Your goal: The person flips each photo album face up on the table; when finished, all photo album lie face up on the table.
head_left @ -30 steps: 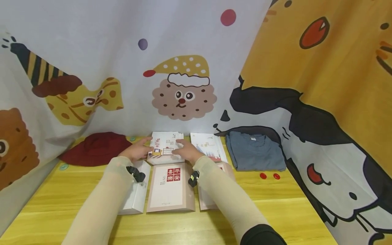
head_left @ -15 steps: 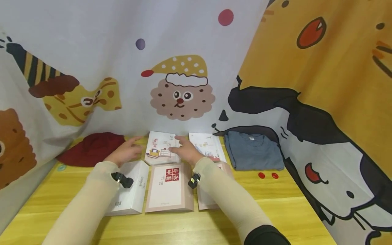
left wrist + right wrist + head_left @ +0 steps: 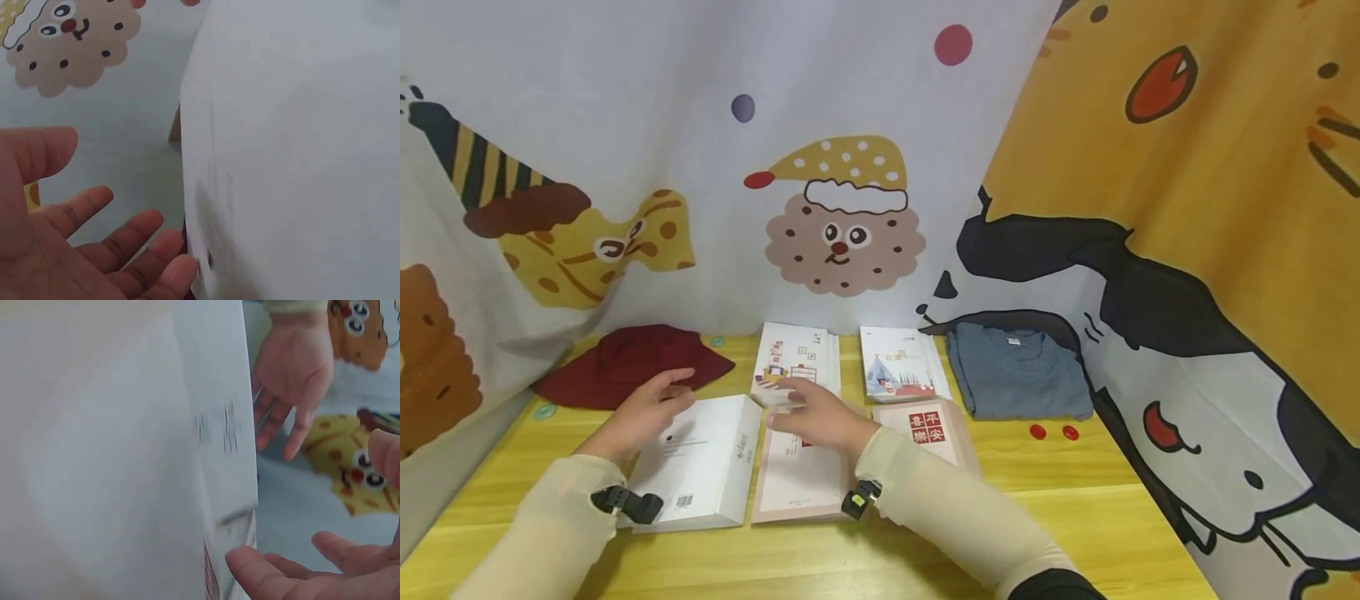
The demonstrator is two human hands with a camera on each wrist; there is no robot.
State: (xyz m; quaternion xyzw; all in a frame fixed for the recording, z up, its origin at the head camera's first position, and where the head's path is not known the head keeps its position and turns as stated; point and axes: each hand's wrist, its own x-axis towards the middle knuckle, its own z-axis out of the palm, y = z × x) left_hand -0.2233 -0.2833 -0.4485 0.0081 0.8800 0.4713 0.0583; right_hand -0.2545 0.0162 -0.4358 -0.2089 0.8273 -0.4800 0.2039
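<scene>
The white book (image 3: 700, 467) lies flat on the bench (image 3: 1075, 517), at the left end of the front row, barcode side up and spine turned to the right. The person's left hand (image 3: 643, 408) is at its far left corner, the fingers (image 3: 122, 247) loose, spread and holding nothing. The left wrist view puts the fingertips right at the book's edge; whether any of them makes contact cannot be determined.

The right hand (image 3: 816, 417) is over the middle pink-bordered book (image 3: 801, 487), covering most of its red printed square. Its fingers are parted, likewise gripping nothing, and point leftward, their tips near the white book's spine.

A second pink-bordered book (image 3: 958, 454) lies further right, partly hidden by the right sleeve (image 3: 955, 517). Behind this row are two illustrated books, the left one (image 3: 786, 346) partly screened by the right hand, the right one (image 3: 898, 358) in plain sight. A dark red hat (image 3: 632, 367) rests at the far left. A folded blue-grey garment (image 3: 1018, 375) is at the right, with two red discs (image 3: 1037, 432) just in front of it. A printed curtain (image 3: 850, 67) hangs behind.
</scene>
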